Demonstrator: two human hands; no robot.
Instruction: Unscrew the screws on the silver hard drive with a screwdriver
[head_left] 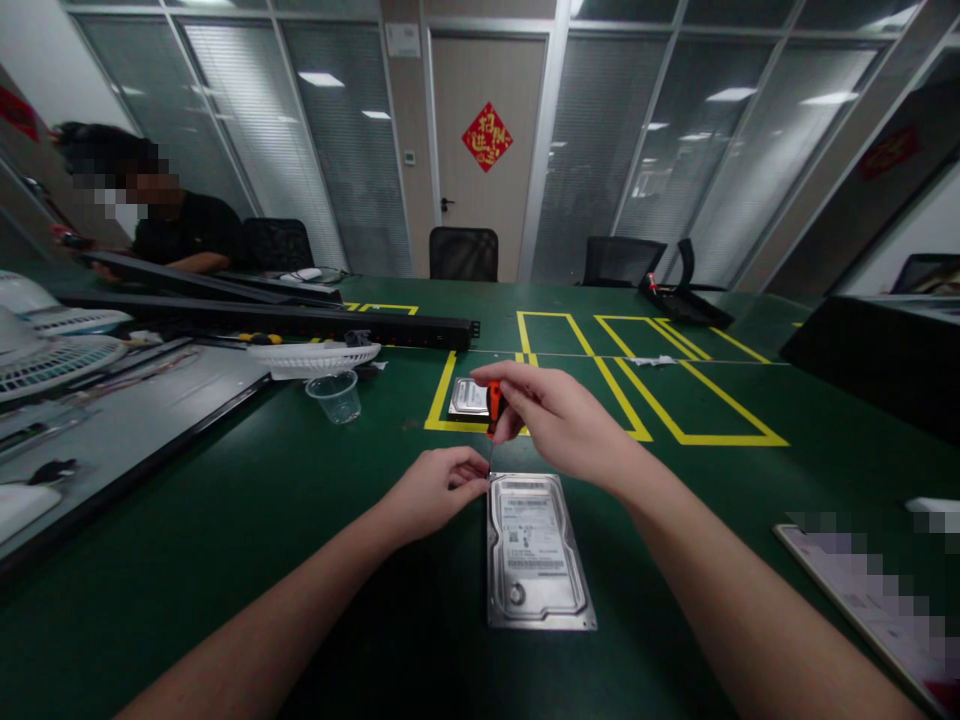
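A silver hard drive point(534, 550) lies label up on the green table, its long side running away from me. My right hand point(551, 415) grips an orange and black screwdriver point(493, 405) from above, held upright. The thin shaft points down at the drive's far left corner. At that same corner my left hand point(439, 488) has its thumb and fingertips closed together, close to the screwdriver tip. Whatever is between them is too small to make out. Just beyond my hands, a second hard drive point(468, 397) sits inside a yellow taped outline, partly hidden by the right hand.
Left of my hands stand a clear plastic cup point(334, 398) and a white basket point(315, 357). A large flat panel point(142, 430) and long black bars point(300, 322) lie farther left, near a seated person point(191, 235). At right are a tablet-like object point(855, 600) and a black object point(877, 375).
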